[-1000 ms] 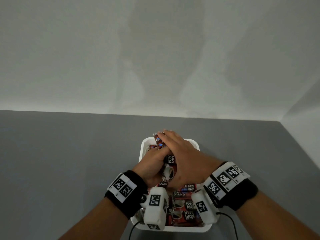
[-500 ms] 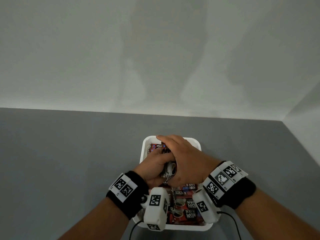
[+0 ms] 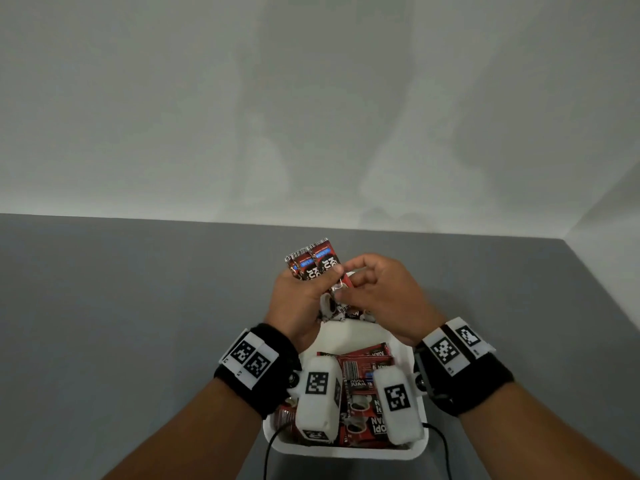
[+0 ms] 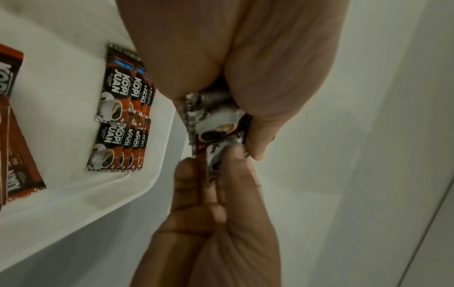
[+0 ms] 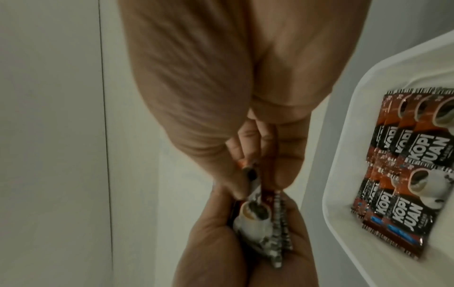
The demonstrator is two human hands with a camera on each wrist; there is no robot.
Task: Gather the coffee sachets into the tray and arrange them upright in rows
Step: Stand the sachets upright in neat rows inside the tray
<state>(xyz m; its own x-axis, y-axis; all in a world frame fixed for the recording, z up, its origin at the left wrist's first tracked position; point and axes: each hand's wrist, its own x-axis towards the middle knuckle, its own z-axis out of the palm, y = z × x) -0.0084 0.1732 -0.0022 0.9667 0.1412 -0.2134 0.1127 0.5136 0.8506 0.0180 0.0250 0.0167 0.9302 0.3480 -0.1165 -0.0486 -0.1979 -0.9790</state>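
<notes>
The white tray [image 3: 346, 452] sits on the grey table [image 3: 121, 306], at the table's near edge, and serves as the landmark here. In the tray's near half, loose red-and-black coffee sachets [image 3: 360, 407] lie flat and overlapping, partly hidden under the two wrist cameras. Farther in, against the tray's far wall, the wrist views show a standing stack of sachets [image 4: 120, 116] packed face to face in two tiers, the "KOPI JUAN" print readable; the bare white floor of the tray separates this stack from the flat ones. Above the tray's far end, both hands meet over a held bundle of sachets [image 3: 313, 261]. The left hand [image 3: 298, 299] is wrapped around the bundle, thumb on its front face, with the bundle's top ends fanning out above the fingers and past the tray's far rim. The right hand [image 3: 377, 299] is curled beside it, touching it, its thumb and fingertips pinching one sachet at the edge of that same bundle; the left wrist view shows this pinch on a sachet's cup print close to the left thumb. Whether the pinched sachet is free of the left hand's grip cannot be told. Beyond the table rises a plain pale wall [image 3: 311, 98].
</notes>
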